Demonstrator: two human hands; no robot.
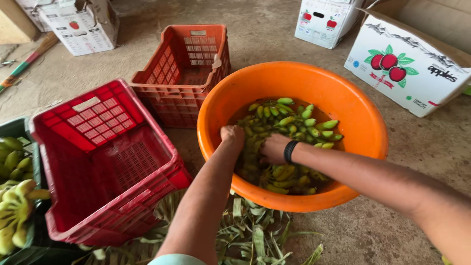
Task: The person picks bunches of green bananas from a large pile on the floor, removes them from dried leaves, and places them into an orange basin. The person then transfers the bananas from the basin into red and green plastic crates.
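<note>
Dry leaf scraps (pixel 245 230) lie nearest; both hands, left (pixel 232 135) and right (pixel 273 148), seem closed on green bananas (pixel 289 122) in the water-filled orange tub (pixel 363 118), where wet fruit could slip or snap off.

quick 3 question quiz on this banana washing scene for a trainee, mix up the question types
1. True or false: both hands, the left hand and the right hand, are down among the green bananas in the orange tub.
2. Which wrist wears the black band? A) left B) right C) neither
3. Fill in: the red crate beside the tub holds ____.

Key
1. True
2. B
3. Nothing; it is empty, like the orange crate behind it. More bananas lie in the dark crate at the left edge.
</note>
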